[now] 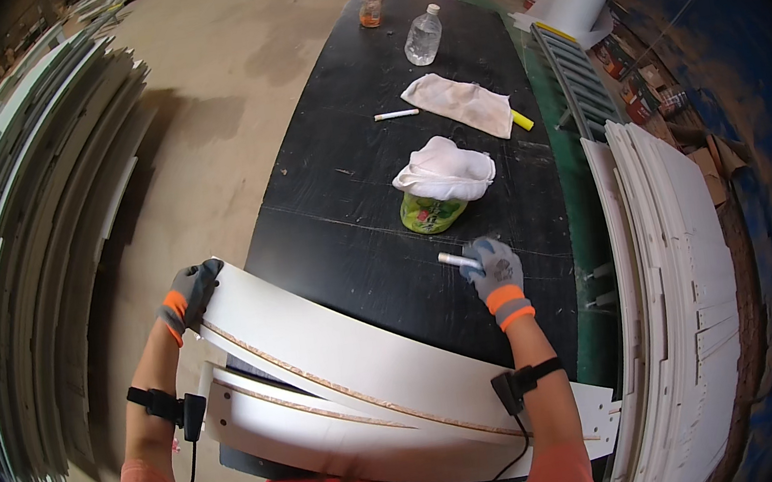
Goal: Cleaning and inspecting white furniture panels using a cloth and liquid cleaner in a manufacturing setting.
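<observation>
My left hand, in a grey glove with an orange cuff, grips the far left corner of a long white board. Raw chipboard shows along that board's near edge. It overlaps a second white board with dark holes near its end. My right hand, gloved alike, is closed round a white pen-like marker above the black table. Just beyond it stands a green patterned tub with a white cloth heaped on top.
Farther along the table lie another white marker, a folded cloth and a yellow marker. Two plastic bottles stand beyond. Stacked boards flank me at left and right. A roller conveyor runs along the right.
</observation>
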`<state>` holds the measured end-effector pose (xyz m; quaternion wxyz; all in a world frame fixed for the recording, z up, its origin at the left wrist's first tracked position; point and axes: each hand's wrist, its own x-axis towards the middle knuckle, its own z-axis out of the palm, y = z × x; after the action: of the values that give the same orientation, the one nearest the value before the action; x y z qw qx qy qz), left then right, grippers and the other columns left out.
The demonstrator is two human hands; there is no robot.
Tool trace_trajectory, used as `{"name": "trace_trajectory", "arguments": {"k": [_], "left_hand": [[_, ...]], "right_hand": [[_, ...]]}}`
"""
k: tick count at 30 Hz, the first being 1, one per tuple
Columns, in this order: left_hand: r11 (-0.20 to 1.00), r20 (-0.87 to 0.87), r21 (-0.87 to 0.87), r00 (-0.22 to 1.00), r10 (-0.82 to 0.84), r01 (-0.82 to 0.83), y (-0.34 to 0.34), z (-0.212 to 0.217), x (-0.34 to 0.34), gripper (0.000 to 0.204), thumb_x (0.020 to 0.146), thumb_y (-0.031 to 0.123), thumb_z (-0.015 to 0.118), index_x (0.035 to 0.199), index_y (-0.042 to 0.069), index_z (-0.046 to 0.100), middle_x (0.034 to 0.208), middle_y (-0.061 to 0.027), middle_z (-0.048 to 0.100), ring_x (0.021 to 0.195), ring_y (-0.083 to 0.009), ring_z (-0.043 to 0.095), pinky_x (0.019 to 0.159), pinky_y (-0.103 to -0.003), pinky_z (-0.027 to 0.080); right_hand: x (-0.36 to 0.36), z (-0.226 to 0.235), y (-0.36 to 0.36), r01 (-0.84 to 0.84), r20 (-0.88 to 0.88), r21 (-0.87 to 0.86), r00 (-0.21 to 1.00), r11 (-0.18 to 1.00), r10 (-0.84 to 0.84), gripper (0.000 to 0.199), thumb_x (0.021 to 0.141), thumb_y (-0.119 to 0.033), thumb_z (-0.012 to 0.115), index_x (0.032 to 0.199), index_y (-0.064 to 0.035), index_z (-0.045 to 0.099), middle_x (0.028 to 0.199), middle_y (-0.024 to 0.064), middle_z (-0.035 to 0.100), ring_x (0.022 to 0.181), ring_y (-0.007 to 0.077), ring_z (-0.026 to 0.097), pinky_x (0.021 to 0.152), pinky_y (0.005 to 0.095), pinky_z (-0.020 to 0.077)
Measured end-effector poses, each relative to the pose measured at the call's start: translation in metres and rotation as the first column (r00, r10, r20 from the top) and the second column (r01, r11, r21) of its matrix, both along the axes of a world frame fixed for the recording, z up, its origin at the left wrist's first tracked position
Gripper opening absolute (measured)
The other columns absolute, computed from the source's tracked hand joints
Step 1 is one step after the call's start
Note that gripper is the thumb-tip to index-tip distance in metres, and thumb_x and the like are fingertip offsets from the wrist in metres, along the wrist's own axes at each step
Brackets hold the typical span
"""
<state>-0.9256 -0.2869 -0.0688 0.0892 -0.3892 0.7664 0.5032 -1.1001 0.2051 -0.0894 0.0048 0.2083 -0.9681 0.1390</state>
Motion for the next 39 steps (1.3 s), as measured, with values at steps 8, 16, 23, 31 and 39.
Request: {"name": "trace_trajectory", "arguments": {"k": [8,16,23,31,39], "left_hand": [[0.995,0.005,-0.095,1.000,0.001,0.000,-0.029,-0.038,-0.015,0.057,0.086,0.058,0.057,0.085,0.002,0.064,0.068,-0.0053,0.057,0.056,-0.0164,0.051,0.051,-0.033,0.042],[0.999,-0.089,-0.042,0.996,0.013,-0.017,-0.016,-0.035,-0.037,0.050,0.087,0.054,0.060,0.076,0.005,0.060,0.061,-0.0019,0.053,0.049,-0.0141,0.046,0.047,-0.032,0.039],[0.994,-0.156,0.016,0.982,0.108,-0.107,-0.024,-0.067,-0.031,0.047,0.086,0.052,0.062,0.073,0.007,0.060,0.057,-0.0001,0.050,0.047,-0.0120,0.044,0.044,-0.030,0.035],[0.977,-0.234,0.091,0.949,0.209,-0.193,-0.029,-0.073,-0.026,0.045,0.087,0.051,0.062,0.073,0.009,0.060,0.053,0.0008,0.047,0.042,-0.0121,0.041,0.041,-0.029,0.033],[0.960,-0.261,0.149,0.927,0.268,-0.236,-0.020,-0.070,-0.027,0.041,0.089,0.053,0.060,0.075,0.014,0.056,0.052,0.0047,0.039,0.043,-0.0093,0.032,0.041,-0.028,0.026]], "right_hand": [[0.072,0.047,0.002,-0.170,0.604,-0.260,0.739,0.950,0.298,0.089,0.077,-0.057,0.071,0.143,-0.0075,0.039,0.138,0.0233,0.048,0.126,0.0379,0.049,0.108,0.0408,0.0382],[0.082,0.041,-0.004,-0.265,0.326,0.052,0.916,0.963,0.234,0.084,0.072,-0.043,0.078,0.141,-0.0103,0.042,0.128,0.0169,0.055,0.118,0.0338,0.052,0.103,0.0432,0.0409],[0.076,0.026,-0.015,-0.223,0.253,0.026,0.945,0.975,0.209,0.071,0.074,-0.027,0.077,0.137,-0.0088,0.047,0.122,0.0154,0.059,0.111,0.0310,0.057,0.097,0.0417,0.0456],[0.024,0.105,-0.054,-0.061,-0.462,-0.298,0.883,0.953,-0.088,0.079,0.069,-0.024,0.079,0.138,-0.0057,0.045,0.130,0.0201,0.052,0.119,0.0377,0.051,0.101,0.0454,0.0415],[-0.053,0.126,-0.107,-0.158,-0.409,0.083,0.895,0.984,0.178,0.094,0.060,-0.027,0.084,0.141,-0.0140,0.040,0.143,0.0155,0.041,0.133,0.0322,0.039,0.108,0.0419,0.0352]]}}
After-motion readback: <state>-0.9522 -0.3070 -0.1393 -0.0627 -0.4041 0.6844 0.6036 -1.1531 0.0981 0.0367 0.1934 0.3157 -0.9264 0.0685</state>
